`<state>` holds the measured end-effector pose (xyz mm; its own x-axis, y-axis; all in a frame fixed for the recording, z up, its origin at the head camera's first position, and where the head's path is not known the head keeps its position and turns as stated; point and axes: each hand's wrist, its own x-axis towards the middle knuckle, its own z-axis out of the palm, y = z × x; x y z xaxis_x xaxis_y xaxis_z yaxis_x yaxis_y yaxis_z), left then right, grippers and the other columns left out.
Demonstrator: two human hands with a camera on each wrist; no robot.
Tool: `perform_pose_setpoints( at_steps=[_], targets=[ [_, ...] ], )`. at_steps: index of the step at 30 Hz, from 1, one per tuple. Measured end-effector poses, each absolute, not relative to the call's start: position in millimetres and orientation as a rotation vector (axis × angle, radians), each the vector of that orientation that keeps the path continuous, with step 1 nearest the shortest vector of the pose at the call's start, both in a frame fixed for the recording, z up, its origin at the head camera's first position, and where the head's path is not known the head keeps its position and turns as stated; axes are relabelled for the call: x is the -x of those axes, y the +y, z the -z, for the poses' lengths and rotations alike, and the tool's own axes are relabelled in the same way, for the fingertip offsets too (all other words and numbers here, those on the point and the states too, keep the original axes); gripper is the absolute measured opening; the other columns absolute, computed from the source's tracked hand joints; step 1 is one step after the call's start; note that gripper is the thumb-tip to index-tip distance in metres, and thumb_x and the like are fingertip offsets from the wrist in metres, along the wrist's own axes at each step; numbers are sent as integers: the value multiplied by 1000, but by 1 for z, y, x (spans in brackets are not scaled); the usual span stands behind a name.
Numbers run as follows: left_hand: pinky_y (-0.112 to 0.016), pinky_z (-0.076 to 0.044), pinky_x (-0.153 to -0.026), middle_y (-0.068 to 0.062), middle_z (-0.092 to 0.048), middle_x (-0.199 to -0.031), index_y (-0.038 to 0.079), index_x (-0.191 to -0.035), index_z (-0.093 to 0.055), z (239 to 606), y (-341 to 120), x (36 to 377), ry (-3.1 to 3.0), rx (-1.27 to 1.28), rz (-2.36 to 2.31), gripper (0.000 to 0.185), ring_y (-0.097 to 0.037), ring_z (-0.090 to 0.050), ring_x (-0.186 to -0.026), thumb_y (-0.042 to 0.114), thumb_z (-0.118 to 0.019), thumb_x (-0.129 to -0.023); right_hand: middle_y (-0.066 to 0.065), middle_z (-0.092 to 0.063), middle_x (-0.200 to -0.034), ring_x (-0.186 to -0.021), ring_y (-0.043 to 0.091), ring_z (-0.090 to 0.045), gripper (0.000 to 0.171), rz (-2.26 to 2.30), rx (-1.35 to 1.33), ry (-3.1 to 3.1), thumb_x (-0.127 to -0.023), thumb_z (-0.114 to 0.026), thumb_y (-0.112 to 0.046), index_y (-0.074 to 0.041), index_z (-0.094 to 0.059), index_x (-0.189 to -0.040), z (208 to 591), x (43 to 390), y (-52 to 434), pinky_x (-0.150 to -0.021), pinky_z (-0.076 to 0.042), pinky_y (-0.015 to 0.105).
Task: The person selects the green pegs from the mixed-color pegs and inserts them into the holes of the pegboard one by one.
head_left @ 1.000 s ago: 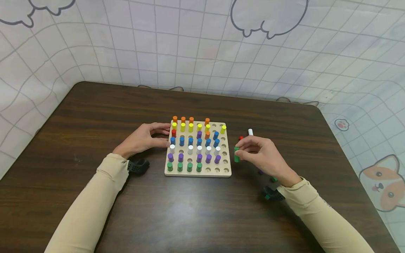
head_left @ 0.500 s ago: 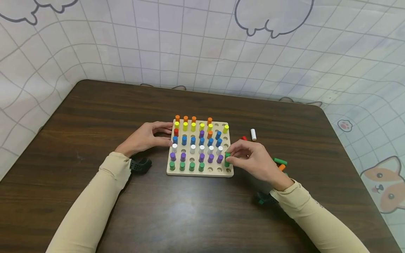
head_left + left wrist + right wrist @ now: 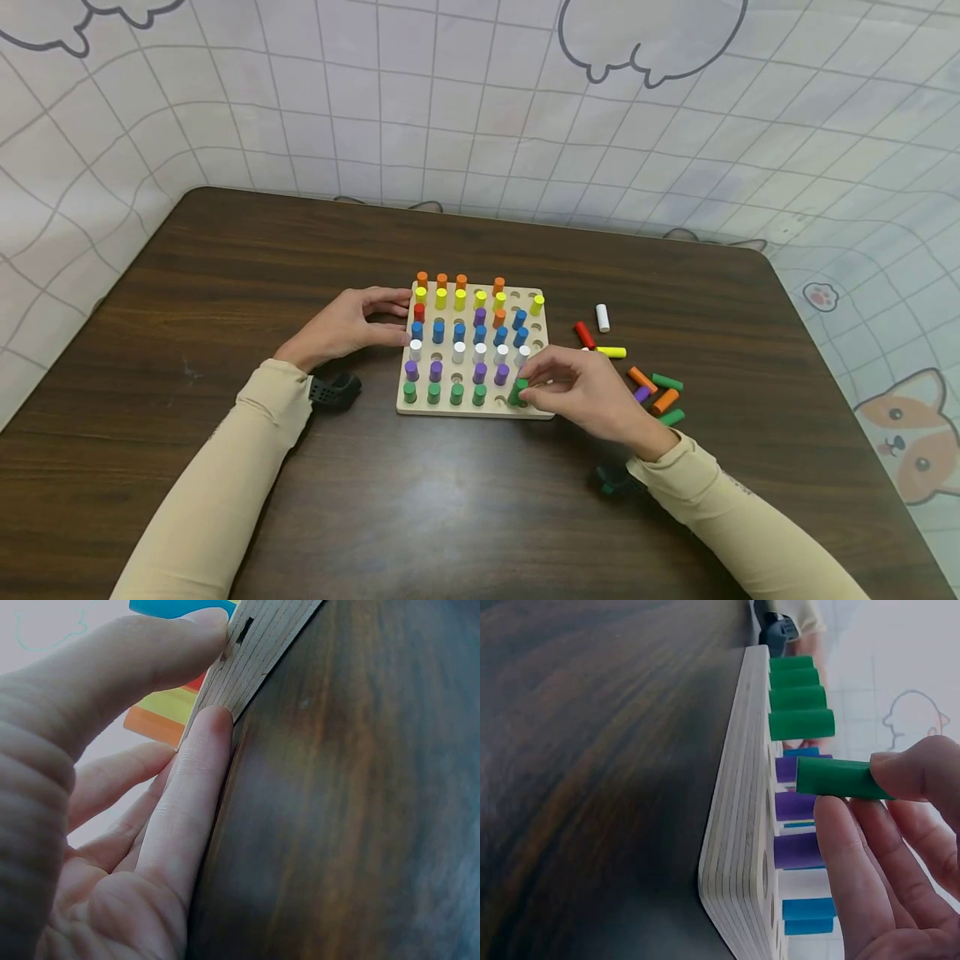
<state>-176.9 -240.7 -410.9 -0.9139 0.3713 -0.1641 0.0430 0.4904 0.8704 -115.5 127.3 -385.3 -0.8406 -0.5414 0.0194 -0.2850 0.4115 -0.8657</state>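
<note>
A green peg (image 3: 518, 392) is being pinched between the thumb and fingertips of the right hand (image 3: 581, 392), low and right of centre in the head view. In the right-wrist view the green peg (image 3: 836, 778) is being held clear above the wooden pegboard (image 3: 742, 825), beside the row of green pegs already seated; its tip is not yet in a hole. A likely risk: the peg is being carried tilted, so it could catch a hole's rim and jam — or be knocked against the neighbouring purple peg (image 3: 501, 374). The right wrist is being kept low over the table (image 3: 225, 275), forearm angled in from the lower right. Further left, the pegboard (image 3: 540, 410) is being steadied by the left hand (image 3: 347, 325) — its straight fingers (image 3: 187, 795) are pressed against the board's edge. Loose pegs (image 3: 660, 400) are lying at the right.
</note>
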Motion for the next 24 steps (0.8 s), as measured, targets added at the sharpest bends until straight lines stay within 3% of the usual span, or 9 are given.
perform_pose_setpoints(
  at_steps=[24],
  targets=[
    [-47, -44, -114, -10, -60, -143, 14, -155, -47, 412, -241, 178, 2404, -336, -1395, 76, -27, -55, -132, 29, -82, -89, 0, -79, -107, -96, 9, -77, 18, 1270, 769, 2454, -91, -80, -17, -17, -76, -109, 388, 113, 114, -86, -62, 25]
  ],
)
